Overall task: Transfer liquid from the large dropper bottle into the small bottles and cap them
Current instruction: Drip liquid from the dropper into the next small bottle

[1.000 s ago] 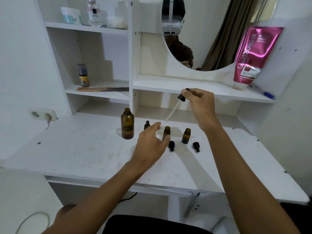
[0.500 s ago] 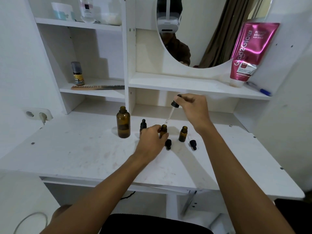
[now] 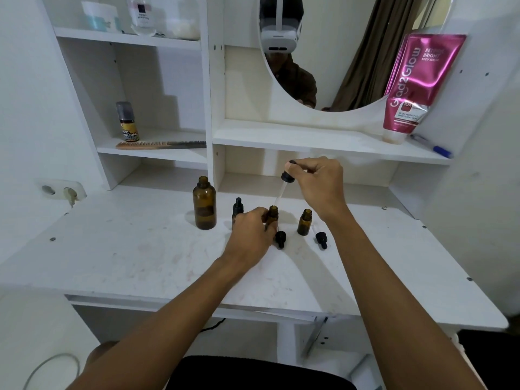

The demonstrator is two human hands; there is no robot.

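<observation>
Amber glass sits in the grip of the left hand (image 3: 253,235): the middle small bottle (image 3: 272,213), held low on its body between thumb and fingers. This is probably to stop so light a thing tipping while it is filled. Above it and to the right, the right hand (image 3: 320,184) pinches the black bulb of the dropper (image 3: 282,192). The glass tube slants down and leftward so that its tip meets the bottle's open mouth. Whether the tip is inside the neck or just over it cannot be told. The two hands are apart, each clamped on its own thing, one steadying and one dosing.

Just in front of the left fingertips a loose cap (image 3: 280,239) lies on the bench (image 3: 140,249), close enough to pick up once this bottle is full. Under the right wrist stands an open small bottle (image 3: 304,222) with a second cap (image 3: 321,240) lying beside it, apparently next in line. Behind the left knuckles a capped small bottle (image 3: 237,209) looks finished. Farther out to the left of that hand stands the large dropper bottle (image 3: 204,204), open, its mouth free for the dropper's return. By this reckoning the task is about a third done.
</observation>
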